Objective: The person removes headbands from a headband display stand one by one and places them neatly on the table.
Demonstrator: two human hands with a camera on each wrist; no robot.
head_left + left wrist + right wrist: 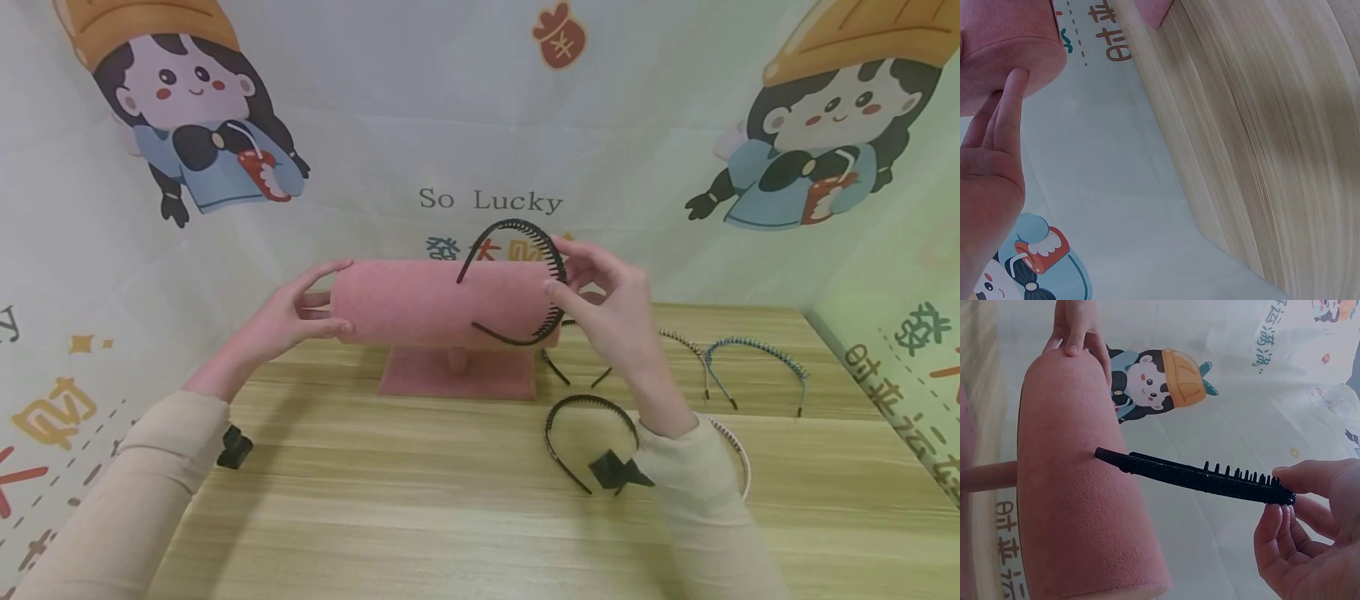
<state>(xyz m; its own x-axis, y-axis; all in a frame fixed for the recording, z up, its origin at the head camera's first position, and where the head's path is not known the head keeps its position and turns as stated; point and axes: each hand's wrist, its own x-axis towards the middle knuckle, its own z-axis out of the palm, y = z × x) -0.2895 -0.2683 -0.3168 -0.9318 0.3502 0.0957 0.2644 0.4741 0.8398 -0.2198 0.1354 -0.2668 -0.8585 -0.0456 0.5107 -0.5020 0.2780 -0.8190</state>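
A pink padded roll (442, 302) lies crosswise on its post and flat pink base (457, 375). At its left end my left hand (288, 312) steadies it, thumb low at the front and a finger on top. In the left wrist view, extended fingers (1010, 112) rest against the round end face. Between thumb and fingers, my right hand (611, 304) pinches a black toothed headband (517, 223) by the middle of its arc. The headband's teeth point inward. Its two tips reach left over the roll, and one tip (1100, 453) overlaps the pink surface in the right wrist view.
Several more headbands lie on the wooden table (390, 500) to the right: a blue one (757, 342), a black one (588, 398) and a white one (738, 450) partly behind my right sleeve among them. A printed cloth (360, 108) hangs around the back and sides.
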